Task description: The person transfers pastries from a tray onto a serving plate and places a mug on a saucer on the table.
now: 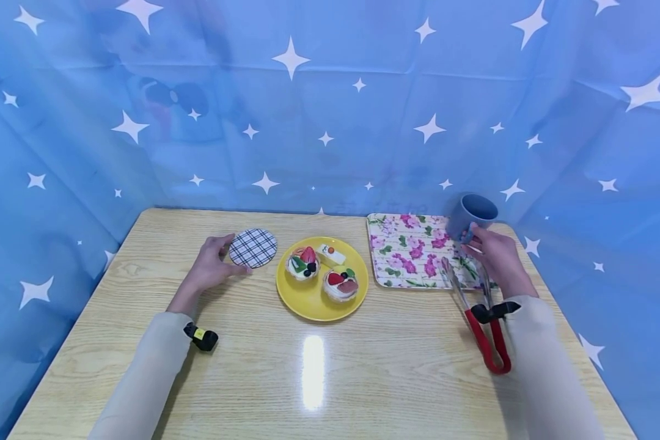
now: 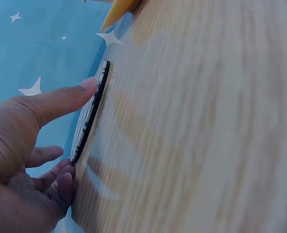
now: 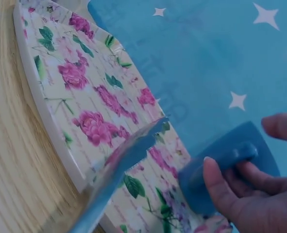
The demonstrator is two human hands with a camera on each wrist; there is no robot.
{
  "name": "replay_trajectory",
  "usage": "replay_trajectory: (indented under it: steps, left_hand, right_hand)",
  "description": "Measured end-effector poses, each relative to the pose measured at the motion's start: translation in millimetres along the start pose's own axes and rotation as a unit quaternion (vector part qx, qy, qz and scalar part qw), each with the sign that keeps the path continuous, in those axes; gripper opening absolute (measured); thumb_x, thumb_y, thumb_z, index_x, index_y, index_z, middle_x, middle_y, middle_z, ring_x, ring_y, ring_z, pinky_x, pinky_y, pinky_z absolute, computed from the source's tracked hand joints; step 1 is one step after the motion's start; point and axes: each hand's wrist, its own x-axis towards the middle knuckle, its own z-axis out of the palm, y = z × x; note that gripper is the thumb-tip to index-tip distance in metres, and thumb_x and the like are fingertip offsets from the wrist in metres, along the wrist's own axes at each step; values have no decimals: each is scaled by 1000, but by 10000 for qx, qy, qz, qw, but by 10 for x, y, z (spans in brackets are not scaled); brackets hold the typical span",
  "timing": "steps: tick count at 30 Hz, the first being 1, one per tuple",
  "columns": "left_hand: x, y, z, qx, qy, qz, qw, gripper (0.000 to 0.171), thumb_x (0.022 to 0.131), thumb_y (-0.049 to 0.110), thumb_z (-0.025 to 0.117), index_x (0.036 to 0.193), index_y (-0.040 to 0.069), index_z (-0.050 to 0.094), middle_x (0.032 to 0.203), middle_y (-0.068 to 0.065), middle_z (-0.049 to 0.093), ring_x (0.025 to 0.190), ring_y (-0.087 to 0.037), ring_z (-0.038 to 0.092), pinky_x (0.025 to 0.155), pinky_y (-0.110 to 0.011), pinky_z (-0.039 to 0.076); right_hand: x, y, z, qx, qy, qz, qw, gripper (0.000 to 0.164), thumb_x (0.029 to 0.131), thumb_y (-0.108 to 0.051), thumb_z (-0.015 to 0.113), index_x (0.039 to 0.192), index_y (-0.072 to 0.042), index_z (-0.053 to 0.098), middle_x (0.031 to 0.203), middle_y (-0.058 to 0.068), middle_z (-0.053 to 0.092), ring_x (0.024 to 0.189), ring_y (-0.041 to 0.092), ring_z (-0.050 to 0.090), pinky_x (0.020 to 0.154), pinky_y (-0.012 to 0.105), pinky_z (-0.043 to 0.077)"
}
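Observation:
My left hand (image 1: 211, 264) is at the left side of a round checked coaster (image 1: 253, 247) that lies on the table. In the left wrist view, the thumb (image 2: 70, 99) lies at one edge of the coaster and the fingertips touch the opposite edge, holding it between them. My right hand (image 1: 497, 256) grips a blue mug (image 1: 470, 215) by its handle, with fingers curled through it in the right wrist view. The mug is upright over the far right corner of a flowered tray (image 1: 398, 250). Below that hand, metal tongs with red handles (image 1: 481, 336) overlap the tray's near edge.
Between the hands, a yellow plate (image 1: 308, 310) holds two fruit tarts (image 1: 341, 286) and a small slice of cake (image 1: 331, 254). A blue curtain (image 1: 330, 104) with white stars hangs behind the wooden table (image 1: 385, 366) and along its sides.

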Motion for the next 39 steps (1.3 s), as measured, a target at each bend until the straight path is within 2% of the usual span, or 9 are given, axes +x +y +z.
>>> replay_trajectory:
  steps: [3, 6, 9, 16, 19, 24, 29, 33, 39]
  left_hand:
    - [18, 4, 5, 25, 44, -68, 10000, 102, 80, 27, 89, 159, -1, 30, 141, -25, 38, 120, -36, 42, 94, -44, 47]
    - [32, 3, 9, 53, 60, -137, 9999, 101, 81, 26, 88, 159, -1, 30, 138, -25, 38, 118, -35, 42, 93, -42, 46]
    - [40, -6, 14, 16, 41, -137, 9999, 99, 82, 24, 87, 159, -2, 31, 137, -25, 38, 119, -35, 42, 94, -43, 46]
    - [46, -13, 20, -54, 27, -110, 9999, 96, 82, 21, 87, 158, -2, 33, 137, -24, 36, 117, -34, 41, 94, -42, 45]
    - [34, -4, 11, -30, 36, -146, 9999, 95, 82, 20, 87, 158, -2, 33, 137, -24, 35, 116, -33, 40, 93, -42, 44]
    - [22, 17, -4, -16, 21, -132, 9999, 95, 83, 19, 86, 158, -3, 33, 137, -25, 35, 115, -34, 40, 92, -42, 45]
    - [30, 19, 1, -19, 12, -142, 9999, 94, 83, 18, 86, 158, -2, 33, 134, -24, 36, 114, -33, 39, 90, -41, 43]
    - [39, 14, 11, -113, 9, -178, 9998, 94, 82, 18, 86, 158, -1, 34, 134, -24, 35, 114, -32, 38, 90, -39, 42]
    - [42, 10, 20, -196, 2, -257, 9995, 93, 82, 17, 86, 158, 1, 34, 131, -22, 35, 112, -31, 37, 85, -36, 40]
  right_hand:
    - [50, 23, 44, -176, 129, -4, 9998, 75, 97, -52, 61, 151, -5, 39, 129, 0, 49, 135, 20, 48, 121, 38, 41]
    - [85, 49, 80, -159, 275, -57, 9995, 68, 99, -50, 59, 146, -4, 44, 123, -3, 51, 127, 16, 51, 115, 32, 48]
    - [117, 72, 115, -135, 474, -94, 9987, 68, 101, -48, 57, 151, -4, 43, 121, -4, 53, 124, 15, 53, 111, 28, 51]
    - [158, 88, 204, -522, 1023, -45, 9934, 72, 98, -50, 62, 152, -5, 48, 127, -5, 55, 137, 22, 50, 119, 41, 45]
    - [169, 82, 236, -455, 959, -81, 9943, 63, 102, -45, 59, 150, -4, 52, 124, -5, 56, 134, 21, 50, 120, 42, 44]
    - [161, 68, 276, 131, 518, -208, 9984, 49, 108, -35, 48, 144, -2, 52, 124, -1, 55, 124, 15, 51, 123, 39, 40]
    - [125, 93, 300, 538, 230, -501, 9970, 45, 110, -33, 44, 139, 0, 51, 124, 1, 54, 119, 14, 52, 121, 32, 42]
    - [124, 126, 325, 406, 327, -706, 9961, 41, 111, -33, 39, 134, -1, 52, 120, 0, 54, 115, 12, 51, 115, 32, 45]
    - [125, 139, 352, 278, 622, -748, 9949, 37, 112, -32, 33, 126, -4, 53, 111, -4, 50, 107, 11, 50, 104, 27, 49]
